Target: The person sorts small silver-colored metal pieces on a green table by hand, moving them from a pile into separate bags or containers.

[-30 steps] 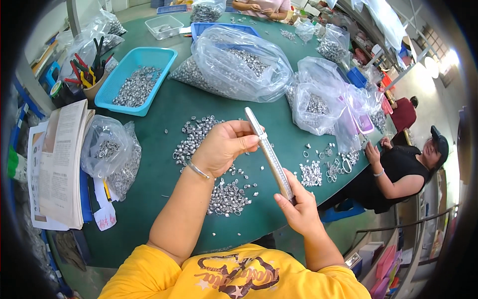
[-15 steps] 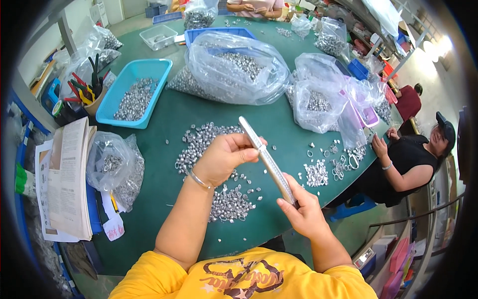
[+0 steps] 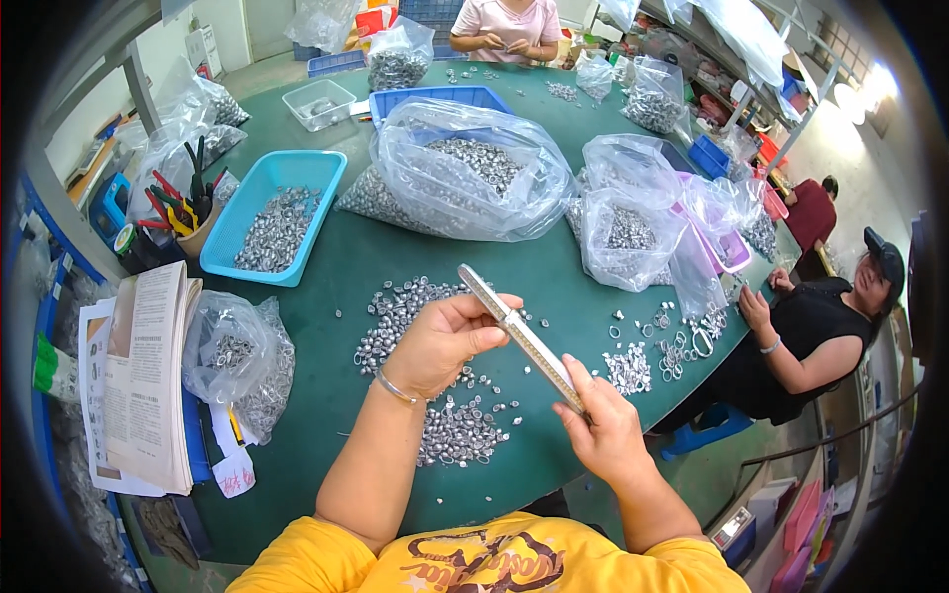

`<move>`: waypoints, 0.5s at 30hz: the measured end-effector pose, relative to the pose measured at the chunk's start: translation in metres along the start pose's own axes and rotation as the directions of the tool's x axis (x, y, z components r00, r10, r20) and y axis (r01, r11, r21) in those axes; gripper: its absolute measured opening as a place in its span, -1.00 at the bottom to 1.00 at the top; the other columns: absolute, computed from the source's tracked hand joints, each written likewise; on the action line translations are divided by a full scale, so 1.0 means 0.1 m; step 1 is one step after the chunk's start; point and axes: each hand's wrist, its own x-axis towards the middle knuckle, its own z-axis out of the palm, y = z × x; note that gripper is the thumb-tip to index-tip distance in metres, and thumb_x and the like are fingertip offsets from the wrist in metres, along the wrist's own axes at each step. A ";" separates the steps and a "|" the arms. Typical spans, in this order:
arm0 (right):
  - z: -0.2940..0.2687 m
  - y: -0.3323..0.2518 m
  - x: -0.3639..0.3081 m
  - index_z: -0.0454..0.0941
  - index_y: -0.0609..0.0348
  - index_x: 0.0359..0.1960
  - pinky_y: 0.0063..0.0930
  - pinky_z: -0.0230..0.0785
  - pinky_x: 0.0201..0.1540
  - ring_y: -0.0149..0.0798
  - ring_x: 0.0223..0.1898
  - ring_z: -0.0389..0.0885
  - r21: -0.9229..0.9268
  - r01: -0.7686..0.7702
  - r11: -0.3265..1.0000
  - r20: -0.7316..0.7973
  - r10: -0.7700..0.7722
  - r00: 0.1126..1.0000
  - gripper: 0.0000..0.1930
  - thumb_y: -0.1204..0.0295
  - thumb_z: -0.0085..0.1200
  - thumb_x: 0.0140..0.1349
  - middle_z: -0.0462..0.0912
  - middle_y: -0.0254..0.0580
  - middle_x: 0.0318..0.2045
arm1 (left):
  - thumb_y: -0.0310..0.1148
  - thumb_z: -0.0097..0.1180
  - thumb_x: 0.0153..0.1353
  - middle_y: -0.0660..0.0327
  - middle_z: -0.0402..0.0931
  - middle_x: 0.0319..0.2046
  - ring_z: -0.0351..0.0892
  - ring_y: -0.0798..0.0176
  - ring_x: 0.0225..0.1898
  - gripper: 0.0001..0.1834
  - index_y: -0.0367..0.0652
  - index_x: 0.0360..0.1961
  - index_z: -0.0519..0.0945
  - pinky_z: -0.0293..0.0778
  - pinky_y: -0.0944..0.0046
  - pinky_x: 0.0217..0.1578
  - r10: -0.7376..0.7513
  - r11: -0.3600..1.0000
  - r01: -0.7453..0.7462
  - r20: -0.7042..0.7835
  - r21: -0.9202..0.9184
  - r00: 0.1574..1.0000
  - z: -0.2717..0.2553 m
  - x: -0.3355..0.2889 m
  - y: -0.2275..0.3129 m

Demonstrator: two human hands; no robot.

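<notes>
A tapered silver ring mandrel (image 3: pixel 542 354) with marks along its length slants across in front of me. My right hand (image 3: pixel 608 435) is closed round its lower right end. My left hand (image 3: pixel 435 341), with a bangle at the wrist, pinches at the mandrel's middle, where a thin ring (image 3: pixel 507 321) appears to sit round it. The fingertips partly hide this ring. Below both hands, on the green table, lie a pile of small silver rings (image 3: pixel 393 321), partly behind my left hand, and a second ring pile (image 3: pixel 460 435) nearer me.
Beyond my hands stand a turquoise tray (image 3: pixel 331 188) of silver pieces and a large clear bag (image 3: pixel 474 203) of them. Papers (image 3: pixel 148 376) and a smaller bag (image 3: pixel 262 385) lie left. Loose rings (image 3: pixel 677 356) lie right, near a seated person (image 3: pixel 820 346). Another person (image 3: pixel 504 30) works opposite.
The mandrel lies somewhat flatter, its upper tip having swung left. Both hands keep their hold. The whole view has shifted slightly, so the table sits lower in the picture.
</notes>
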 end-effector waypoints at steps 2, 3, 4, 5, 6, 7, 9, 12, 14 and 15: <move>0.02 0.03 0.01 0.38 0.11 0.08 -0.38 0.36 -0.54 -0.13 -0.60 0.45 -0.070 -0.005 0.998 -0.048 0.002 0.999 -0.46 0.51 0.18 -0.03 0.42 -0.15 -0.53 | -0.63 0.11 0.05 0.06 0.51 -0.18 0.53 0.26 -0.14 -0.60 -0.36 -0.02 0.44 0.48 0.34 -0.08 0.057 0.998 -0.057 -0.013 0.010 0.998 0.05 0.01 0.00; 0.04 0.05 0.00 0.38 0.11 0.08 -0.38 0.36 -0.54 -0.13 -0.60 0.45 -0.068 -0.005 0.998 -0.044 0.002 0.999 -0.46 0.51 0.18 -0.03 0.42 -0.15 -0.53 | -0.63 0.11 0.05 0.06 0.51 -0.18 0.53 0.26 -0.14 -0.60 -0.36 -0.02 0.44 0.48 0.34 -0.08 0.057 0.998 -0.057 -0.018 0.008 0.998 0.05 0.02 -0.01; 0.05 0.08 -0.01 0.41 0.12 0.04 -0.39 0.35 -0.55 -0.14 -0.61 0.45 -0.062 0.002 0.998 -0.086 -0.008 0.996 -0.49 0.50 0.20 -0.04 0.42 -0.15 -0.53 | -0.63 0.13 0.03 0.05 0.51 -0.17 0.52 0.26 -0.14 -0.57 -0.33 -0.01 0.43 0.47 0.34 -0.08 0.054 0.999 -0.054 -0.031 0.005 0.998 0.05 0.02 -0.01; 0.05 0.09 -0.02 0.44 0.13 0.01 -0.40 0.34 -0.56 -0.14 -0.61 0.45 -0.057 0.010 0.998 -0.128 -0.017 0.992 -0.51 0.50 0.21 -0.06 0.42 -0.15 -0.53 | -0.64 0.15 0.01 0.04 0.51 -0.17 0.52 0.27 -0.14 -0.55 -0.31 0.00 0.42 0.45 0.35 -0.08 0.051 0.999 -0.051 -0.044 0.001 0.998 0.05 0.01 -0.02; 0.04 0.07 -0.02 0.49 0.15 -0.08 -0.43 0.35 -0.55 -0.17 -0.60 0.46 -0.052 -0.031 0.998 -0.143 0.023 0.989 -0.56 0.50 0.23 -0.10 0.43 -0.15 -0.52 | -0.64 0.15 0.01 0.04 0.51 -0.17 0.52 0.27 -0.14 -0.55 -0.31 0.00 0.42 0.45 0.35 -0.08 0.051 0.999 -0.051 -0.047 -0.003 0.998 0.05 0.01 -0.01; 0.04 0.08 -0.02 0.49 0.15 -0.08 -0.43 0.35 -0.55 -0.17 -0.60 0.46 -0.052 -0.033 0.998 -0.138 0.025 0.990 -0.56 0.50 0.23 -0.10 0.43 -0.15 -0.52 | -0.66 0.14 0.00 0.04 0.51 -0.17 0.52 0.27 -0.15 -0.53 -0.30 0.01 0.41 0.44 0.35 -0.07 0.069 0.998 -0.069 -0.035 0.004 0.997 0.05 0.02 -0.01; 0.05 0.12 -0.02 0.52 0.17 -0.15 -0.46 0.36 -0.52 -0.21 -0.57 0.48 -0.052 0.018 0.998 -0.227 -0.029 0.973 -0.59 0.54 0.24 -0.13 0.45 -0.15 -0.50 | -0.67 0.13 -0.01 0.04 0.51 -0.16 0.52 0.27 -0.15 -0.51 -0.28 0.02 0.40 0.44 0.36 -0.07 0.085 0.996 -0.085 -0.027 0.007 0.996 0.04 0.00 0.00; 0.06 0.17 -0.04 0.54 0.20 -0.20 -0.48 0.36 -0.49 -0.22 -0.54 0.49 -0.081 0.027 0.996 -0.285 -0.049 0.957 -0.60 0.57 0.28 -0.19 0.47 -0.15 -0.49 | -0.70 0.11 -0.02 0.02 0.51 -0.14 0.51 0.25 -0.11 -0.47 -0.26 0.05 0.38 0.42 0.36 -0.05 0.065 0.998 -0.065 0.009 -0.009 0.998 0.07 -0.01 0.02; 0.06 0.18 -0.04 0.54 0.20 -0.20 -0.48 0.35 -0.49 -0.22 -0.53 0.49 -0.095 0.043 0.995 -0.309 -0.070 0.949 -0.59 0.58 0.28 -0.20 0.47 -0.15 -0.49 | -0.72 0.09 -0.04 0.02 0.50 -0.12 0.49 0.23 -0.07 -0.44 -0.26 0.07 0.35 0.42 0.34 -0.04 0.079 0.996 -0.078 0.033 -0.032 0.996 0.09 0.00 0.02; 0.06 0.19 -0.04 0.54 0.20 -0.21 -0.48 0.34 -0.50 -0.22 -0.55 0.48 -0.116 0.055 0.992 -0.330 -0.090 0.940 -0.59 0.59 0.28 -0.21 0.47 -0.16 -0.50 | -0.72 0.09 -0.04 0.02 0.50 -0.12 0.49 0.23 -0.07 -0.44 -0.26 0.07 0.35 0.42 0.34 -0.04 0.080 0.996 -0.078 0.032 -0.034 0.996 0.09 -0.01 0.02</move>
